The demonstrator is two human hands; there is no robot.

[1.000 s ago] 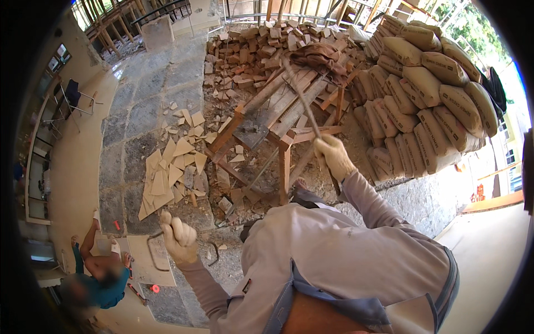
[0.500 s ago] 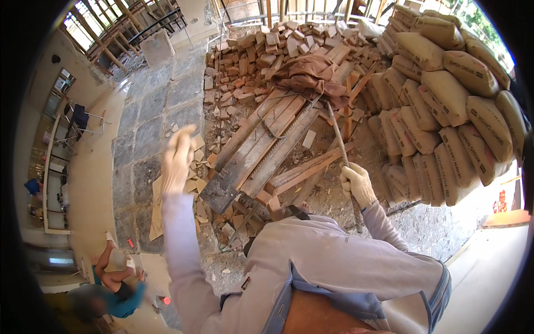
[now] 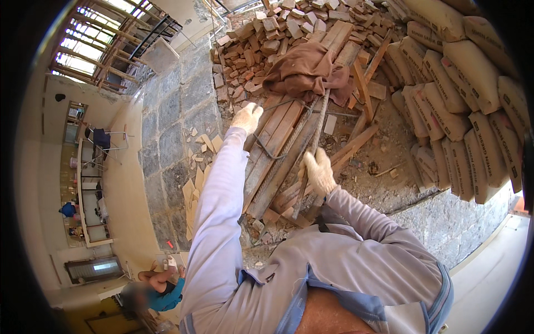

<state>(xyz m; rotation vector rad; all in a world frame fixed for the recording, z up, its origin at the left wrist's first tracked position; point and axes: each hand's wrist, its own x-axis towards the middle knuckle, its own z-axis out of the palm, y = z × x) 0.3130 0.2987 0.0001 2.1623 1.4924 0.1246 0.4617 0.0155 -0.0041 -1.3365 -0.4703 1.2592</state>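
Floor: grey stone slabs [image 3: 172, 128], dusty, with pale broken tile pieces [image 3: 197, 167] scattered along the edge of the rubble.
Room: a half-built space, timber window frames [image 3: 94, 50] at the upper left, stacked cement sacks [image 3: 461, 83] banked up on the right, and a heap of broken bricks [image 3: 261, 44] at the back.
Pile: long wooden planks [image 3: 278, 150] lie slanted over the rubble, and a brown cloth [image 3: 306, 69] is draped across their far end.
Right hand: gloved right hand [image 3: 318, 171] closed tight round a ribbed steel bar [image 3: 314, 133], which runs up from the fist along the planks towards the cloth.
Left hand: gloved left hand [image 3: 246, 117] stretched out further away, fingers curled at a bent wire [image 3: 267, 150] that loops over the planks; I cannot tell how firmly it grips.
Bystander: another person [image 3: 161, 289] crouches at the lower left, well apart.
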